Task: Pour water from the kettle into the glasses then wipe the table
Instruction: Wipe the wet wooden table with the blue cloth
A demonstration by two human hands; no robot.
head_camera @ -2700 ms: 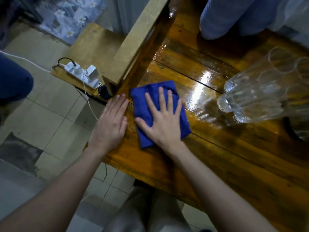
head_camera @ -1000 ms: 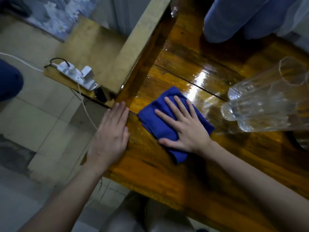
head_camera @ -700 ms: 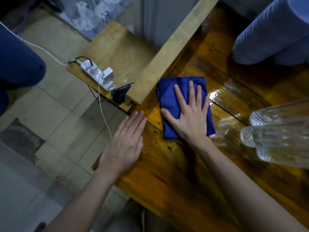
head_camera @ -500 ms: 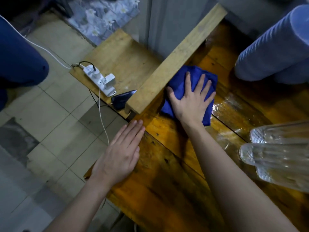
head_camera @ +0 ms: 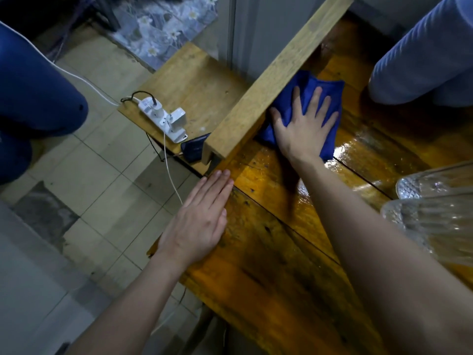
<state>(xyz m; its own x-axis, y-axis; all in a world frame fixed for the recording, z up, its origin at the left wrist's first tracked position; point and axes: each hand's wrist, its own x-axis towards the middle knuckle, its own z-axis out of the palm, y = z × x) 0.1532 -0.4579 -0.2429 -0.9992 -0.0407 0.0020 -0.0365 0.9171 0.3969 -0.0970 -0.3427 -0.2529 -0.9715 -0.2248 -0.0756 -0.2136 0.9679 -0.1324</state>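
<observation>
Pale square floor tiles point(head_camera: 84, 175) cover the ground, one darker stained patch at the left. A low wooden shelf point(head_camera: 194, 83) carries a white power strip point(head_camera: 163, 119) with a white cable trailing down. A floral mat point(head_camera: 163, 29) lies beyond, beside a grey wall point(head_camera: 258, 29).

The two glasses point(head_camera: 435, 208) get chopped off by the right edge, so only their bases show. The blue cloth point(head_camera: 302, 88) is half buried under the right hand point(head_camera: 304, 129), with its left side tucked behind the wooden beam point(head_camera: 271, 80).
</observation>
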